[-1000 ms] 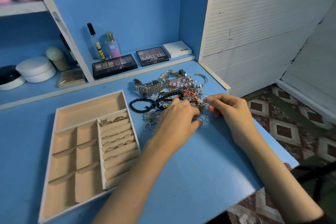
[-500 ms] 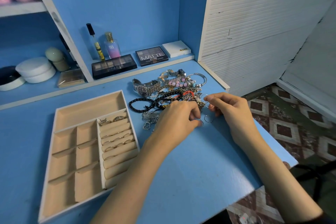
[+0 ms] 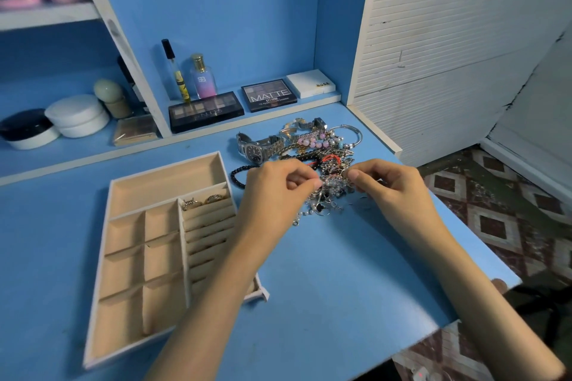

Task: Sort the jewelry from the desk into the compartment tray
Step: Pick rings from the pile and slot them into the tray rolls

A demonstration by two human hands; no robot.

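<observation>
**Desk:** What does the head camera show?

**Operator:** Only the one view. I have both hands over the heap of jewelry on the blue desk. My left hand pinches something small between thumb and forefinger; my right hand pinches the same sparkling tangle from the other side. What the piece is, I cannot tell; it is too fine.

**Desk:** And the tray?

**Operator:** The tray sits to the left of the heap, just beside it. Two rings sit in the top slot of its ring rolls; the square compartments look bare. A watch, a black bead bracelet and a pink bead strand wait in the pile.

**Desk:** Risks?

**Operator:** I judge the piece is snagged. Pulling hard could snap a thin chain or drag neighbours along. The heap lies near the desk's right edge, so a loosened bit could drop to the floor.
</observation>
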